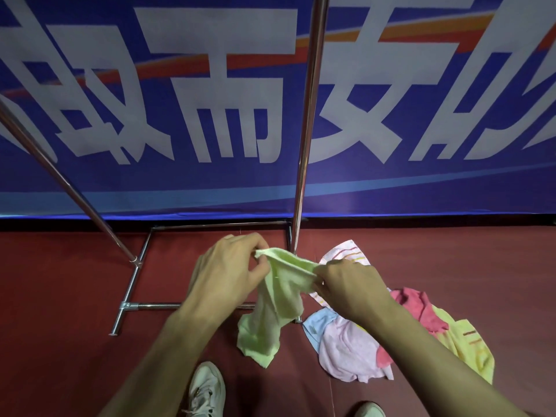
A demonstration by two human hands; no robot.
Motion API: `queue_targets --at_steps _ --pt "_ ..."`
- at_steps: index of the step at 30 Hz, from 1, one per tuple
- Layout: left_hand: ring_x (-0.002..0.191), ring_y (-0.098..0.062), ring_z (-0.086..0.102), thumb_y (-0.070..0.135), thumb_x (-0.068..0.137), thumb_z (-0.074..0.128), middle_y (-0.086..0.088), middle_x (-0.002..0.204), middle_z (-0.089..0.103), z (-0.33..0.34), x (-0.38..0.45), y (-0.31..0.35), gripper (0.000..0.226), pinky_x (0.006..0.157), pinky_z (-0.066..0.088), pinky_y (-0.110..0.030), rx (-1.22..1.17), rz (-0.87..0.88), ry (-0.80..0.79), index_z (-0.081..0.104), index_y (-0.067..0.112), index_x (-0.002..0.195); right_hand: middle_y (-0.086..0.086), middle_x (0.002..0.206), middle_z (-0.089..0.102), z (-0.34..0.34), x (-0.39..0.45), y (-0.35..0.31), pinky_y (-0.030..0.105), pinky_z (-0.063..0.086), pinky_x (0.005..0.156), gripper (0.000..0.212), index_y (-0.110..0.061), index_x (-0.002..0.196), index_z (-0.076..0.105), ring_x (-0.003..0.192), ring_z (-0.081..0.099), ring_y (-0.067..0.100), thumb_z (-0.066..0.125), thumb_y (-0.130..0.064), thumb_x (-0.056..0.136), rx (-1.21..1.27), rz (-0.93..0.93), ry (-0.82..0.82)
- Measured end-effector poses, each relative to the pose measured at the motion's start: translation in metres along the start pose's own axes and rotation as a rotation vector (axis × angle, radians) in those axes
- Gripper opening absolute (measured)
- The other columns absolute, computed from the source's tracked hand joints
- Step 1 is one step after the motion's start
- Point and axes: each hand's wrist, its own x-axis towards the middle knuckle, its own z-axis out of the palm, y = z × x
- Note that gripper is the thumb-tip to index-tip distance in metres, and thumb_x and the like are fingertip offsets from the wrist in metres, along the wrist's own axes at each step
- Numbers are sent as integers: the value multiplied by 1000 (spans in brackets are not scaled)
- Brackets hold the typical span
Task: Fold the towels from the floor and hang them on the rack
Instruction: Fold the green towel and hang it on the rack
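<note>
The left hand (231, 266) and right hand (346, 284) each pinch the top edge of the pale green terry towel (270, 311), lifted so it hangs straight for folding. The chrome tube rack (307, 115) stands just behind; 4 or so crumpled towels (349, 350) wait on the red floor (60, 296).

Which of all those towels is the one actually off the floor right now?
The pale green towel: the left hand and right hand pinch its top edge so it hangs. The pink, blue, yellow and striped ones lie heaped on the red floor.

Dark red floor (60, 296) — blue banner (421, 182) with white characters behind.
</note>
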Motion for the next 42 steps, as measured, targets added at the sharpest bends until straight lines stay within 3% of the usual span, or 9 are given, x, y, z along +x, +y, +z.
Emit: queue_targets --at_steps 2,5,8,13,18,22,24,34,42 --pt "75 -7 52 36 88 65 16 79 62 -6 0 -11 7 65 41 -32 9 -38 5 66 34 94 -6 102 70 -1 -4 11 31 45 62 27 -33 107 64 93 70 22 45 -49 99 25 25 -38" --pt "75 -6 52 37 88 66 17 80 64 -10 1 -23 6 65 41 -32 30 -52 -7 68 36 93 -13 114 67 -10 -7 21 31 48 68 33 -43 124 59 102 69 17 39 -58 102 78 59 36" --pt "80 -7 53 36 90 64 19 82 63 -9 1 -26 7 65 41 -31 53 -38 -17 69 36 95 -14 113 64 -20 -5 24 30 46 65 33 -39 113 66 99 68 16 42 -59 101 102 104 93" --pt "80 -11 54 32 91 68 16 90 63 -11 5 -30 9 65 46 -31 12 -25 69 71 37 98 -14 93 67 -32 -1 26 32 53 60 23 -36 95 70 85 67 15 56 -53 96 157 106 273" --pt "84 -14 58 25 92 67 13 91 61 -19 7 -17 10 64 52 -37 4 9 282 68 30 100 -10 91 68 -46 5 22 35 48 56 11 -25 89 73 77 60 24 67 -31 95 143 17 584" --pt "81 -17 57 6 91 69 3 97 66 -38 8 -3 12 70 49 -34 -99 149 580 70 14 101 -3 96 71 -66 3 22 43 49 66 17 -18 95 76 78 58 28 64 -28 101 201 -53 850" --pt "80 -16 52 1 91 70 -3 98 68 -43 7 -2 14 75 47 -31 -114 220 656 71 6 104 -2 98 71 -74 0 26 44 49 66 17 -17 97 77 80 58 29 65 -29 101 223 -48 928" --pt "77 -11 41 7 94 69 11 97 55 -57 14 12 16 79 36 -20 -156 236 670 71 6 110 3 98 67 -95 -3 28 41 48 72 12 -11 99 73 84 57 29 67 -22 99 323 16 969" --pt "76 -13 43 10 94 68 14 94 53 -73 12 27 15 74 37 -14 -179 252 647 71 10 109 -2 92 69 -126 -16 34 26 41 79 16 -11 92 70 84 55 25 66 -25 99 384 -43 941"
